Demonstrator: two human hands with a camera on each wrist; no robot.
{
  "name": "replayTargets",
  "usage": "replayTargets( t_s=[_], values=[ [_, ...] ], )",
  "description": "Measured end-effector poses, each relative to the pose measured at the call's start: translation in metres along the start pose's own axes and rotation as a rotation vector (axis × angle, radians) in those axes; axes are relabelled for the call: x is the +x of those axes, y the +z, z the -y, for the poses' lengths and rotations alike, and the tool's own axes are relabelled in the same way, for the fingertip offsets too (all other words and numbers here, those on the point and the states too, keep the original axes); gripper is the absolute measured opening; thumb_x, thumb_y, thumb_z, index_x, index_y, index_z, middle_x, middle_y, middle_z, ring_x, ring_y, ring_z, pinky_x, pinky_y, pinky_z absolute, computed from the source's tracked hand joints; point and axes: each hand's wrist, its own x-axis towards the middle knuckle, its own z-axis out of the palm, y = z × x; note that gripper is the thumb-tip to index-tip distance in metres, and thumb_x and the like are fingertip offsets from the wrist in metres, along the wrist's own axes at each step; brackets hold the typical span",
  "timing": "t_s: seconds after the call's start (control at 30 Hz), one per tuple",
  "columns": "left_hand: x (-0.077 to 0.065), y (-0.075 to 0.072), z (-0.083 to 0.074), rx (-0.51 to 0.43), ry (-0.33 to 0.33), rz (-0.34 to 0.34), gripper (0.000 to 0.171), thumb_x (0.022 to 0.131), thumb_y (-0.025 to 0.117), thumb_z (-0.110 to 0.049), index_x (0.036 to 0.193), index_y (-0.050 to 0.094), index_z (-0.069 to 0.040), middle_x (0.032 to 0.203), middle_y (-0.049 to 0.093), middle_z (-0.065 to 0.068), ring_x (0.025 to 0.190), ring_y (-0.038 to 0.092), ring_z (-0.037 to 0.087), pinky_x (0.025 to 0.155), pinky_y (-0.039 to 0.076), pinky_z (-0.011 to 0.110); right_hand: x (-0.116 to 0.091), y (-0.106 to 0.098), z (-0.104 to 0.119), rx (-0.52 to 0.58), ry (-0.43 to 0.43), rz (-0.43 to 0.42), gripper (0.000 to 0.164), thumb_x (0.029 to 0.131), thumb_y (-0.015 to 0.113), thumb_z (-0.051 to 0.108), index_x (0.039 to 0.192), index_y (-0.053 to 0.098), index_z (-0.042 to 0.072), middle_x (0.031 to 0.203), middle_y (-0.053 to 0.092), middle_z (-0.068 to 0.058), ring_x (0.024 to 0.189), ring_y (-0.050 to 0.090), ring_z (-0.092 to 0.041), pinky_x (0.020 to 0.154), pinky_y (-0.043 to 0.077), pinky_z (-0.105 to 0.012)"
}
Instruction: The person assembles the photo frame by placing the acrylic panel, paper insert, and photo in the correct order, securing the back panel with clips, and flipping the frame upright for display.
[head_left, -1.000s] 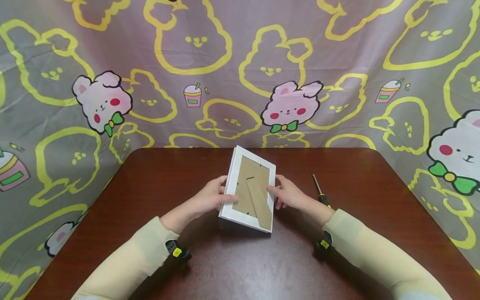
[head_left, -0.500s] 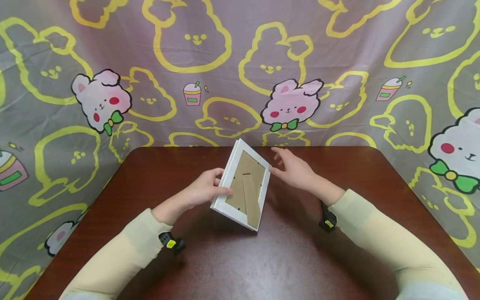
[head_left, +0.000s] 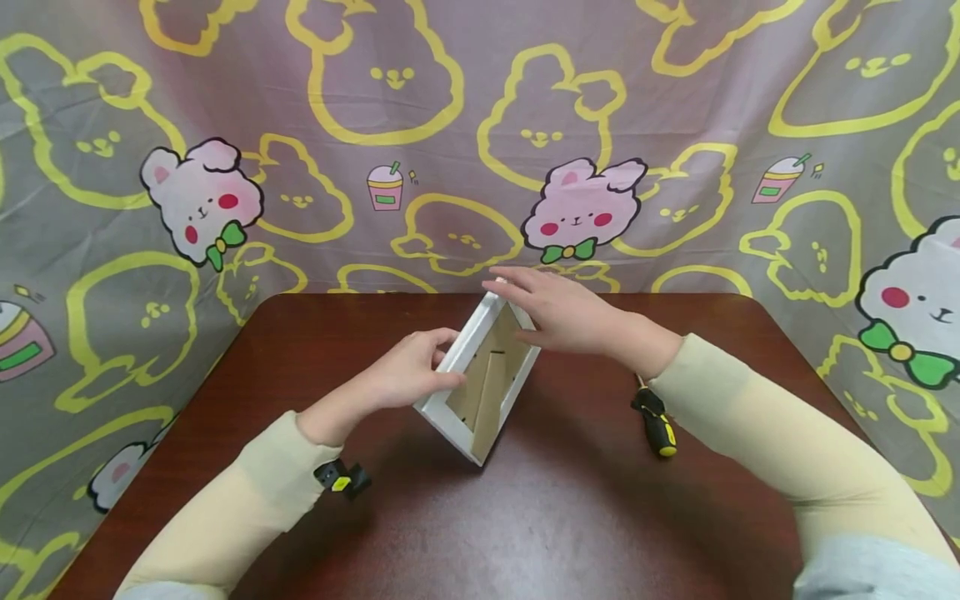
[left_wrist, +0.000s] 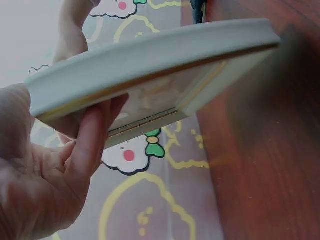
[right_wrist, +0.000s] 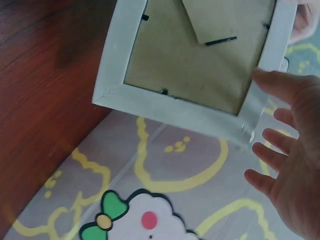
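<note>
A white picture frame [head_left: 467, 392] is held up tilted over the table, its brown backing board and fold-out stand [head_left: 489, 396] facing the head camera. My left hand [head_left: 405, 367] grips its left side, thumb on the back and fingers around the front. In the left wrist view, the side of the picture frame [left_wrist: 150, 55] crosses above the left hand [left_wrist: 45, 185], fingers reaching under it. My right hand [head_left: 573, 312] is at the top corner with fingers extended. The right wrist view shows the right hand [right_wrist: 300, 145] with spread fingers, thumb tip at the frame's border [right_wrist: 180, 120].
A black and yellow screwdriver [head_left: 656, 421] lies on the brown table [head_left: 570, 517], to the right of the frame and partly behind the right forearm. A patterned curtain [head_left: 465, 142] hangs along the table's back and sides.
My right hand has released the frame's right side and moved up to its top corner. The left hand still grips the frame, which has turned and tilted further. More of the screwdriver shows.
</note>
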Motion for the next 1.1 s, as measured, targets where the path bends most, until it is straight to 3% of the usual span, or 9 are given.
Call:
replayTargets(
  t_s=[0.17,0.37,0.53,0.73,1.1],
  values=[
    [-0.005,0.0,-0.009,0.191,0.019,-0.02,0.053,0.084,0.073,-0.013,0.132,0.053,-0.001,0.091,0.07,0.007,0.073,0.066,0.014,0.06,0.055,0.031,0.007,0.002,0.006,-0.059,-0.071,0.007,0.071,0.081,0.08,0.009,0.143,0.045,0.003,0.146,0.042,-0.018,0.134,0.039,-0.033,0.107,0.034,-0.049],
    [-0.009,0.002,-0.017,0.346,0.07,-0.051,0.051,0.083,0.074,-0.016,0.129,0.057,-0.003,0.089,0.069,0.003,0.068,0.061,0.01,0.056,0.05,0.027,0.009,0.001,0.009,-0.056,-0.059,0.015,0.053,0.084,0.076,0.008,0.133,0.056,0.004,0.135,0.054,-0.015,0.125,0.05,-0.031,0.105,0.037,-0.046],
    [-0.012,0.003,-0.02,0.398,0.078,-0.063,0.05,0.083,0.074,-0.016,0.129,0.057,-0.004,0.085,0.067,0.001,0.063,0.059,0.009,0.053,0.048,0.026,0.008,0.005,0.009,-0.071,-0.064,-0.005,0.038,0.084,0.076,0.007,0.12,0.065,0.006,0.117,0.064,-0.009,0.109,0.06,-0.027,0.097,0.045,-0.042],
    [-0.012,0.006,-0.019,0.43,0.057,-0.055,0.05,0.084,0.074,-0.017,0.13,0.056,-0.005,0.086,0.066,0.001,0.063,0.058,0.01,0.052,0.047,0.026,0.006,0.009,0.008,-0.139,-0.098,-0.022,0.032,0.081,0.08,0.008,0.11,0.066,0.008,0.102,0.065,-0.005,0.093,0.062,-0.022,0.084,0.051,-0.037],
    [-0.014,0.014,-0.02,0.567,0.077,-0.067,0.055,0.084,0.076,-0.026,0.131,0.055,-0.008,0.086,0.065,-0.001,0.065,0.056,0.01,0.054,0.046,0.027,-0.001,0.014,0.007,-0.22,-0.107,-0.029,0.033,0.078,0.082,0.009,0.107,0.065,0.009,0.094,0.062,-0.004,0.087,0.06,-0.021,0.078,0.053,-0.035]
  ],
)
